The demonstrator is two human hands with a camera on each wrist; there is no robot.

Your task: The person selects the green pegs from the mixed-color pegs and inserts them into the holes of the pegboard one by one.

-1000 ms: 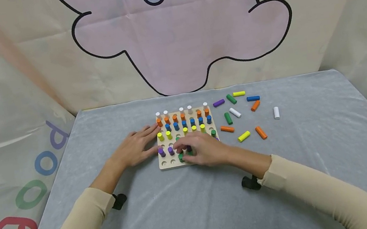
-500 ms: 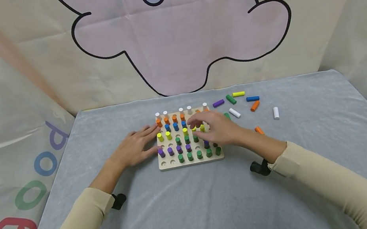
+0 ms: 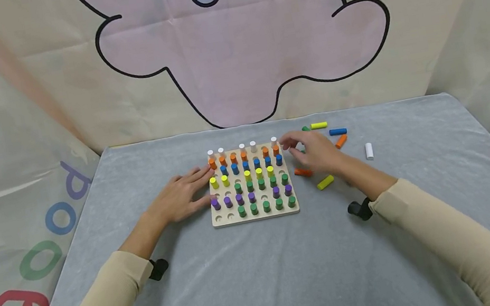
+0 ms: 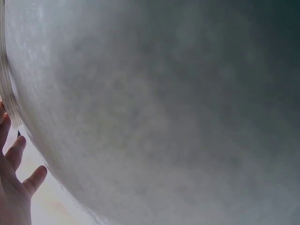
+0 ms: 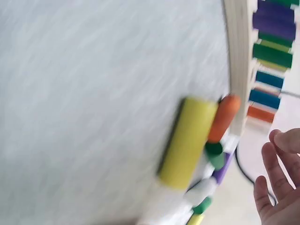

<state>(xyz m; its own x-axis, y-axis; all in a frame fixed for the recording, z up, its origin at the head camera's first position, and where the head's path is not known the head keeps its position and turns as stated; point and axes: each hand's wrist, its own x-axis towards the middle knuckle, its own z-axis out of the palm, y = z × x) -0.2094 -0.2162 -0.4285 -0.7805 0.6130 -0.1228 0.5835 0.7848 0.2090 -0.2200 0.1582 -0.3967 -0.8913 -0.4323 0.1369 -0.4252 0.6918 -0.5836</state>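
A light wooden pegboard (image 3: 225, 223) lies on the table with rows of upright white, orange, blue, yellow, green and purple pegs, some holes bare between them. Along its left edge rests my left hand (image 3: 181, 198), fingers spread and touching the side. My right hand (image 3: 317, 152) is just off the board's far right corner, over the loose pegs, fingers loosely bent and holding nothing. In the right wrist view, a purple peg (image 5: 222, 170) lies on the cloth below the fingers, close to a white peg (image 5: 201, 190). The right hand hides part of the loose pegs in the head view.
Right of the board lie loose pegs: a yellow one (image 3: 325, 182), an orange one (image 3: 303, 172), a blue one (image 3: 338, 132) and, farther right, a white one (image 3: 369, 151). Grey cloth (image 3: 246, 281) covers the table. A printed backdrop (image 3: 229, 54) stands behind it.
My right hand has left the front of the board, where green pegs now stand in the front row, and moved back and right to the loose pegs. The left hand stays put.
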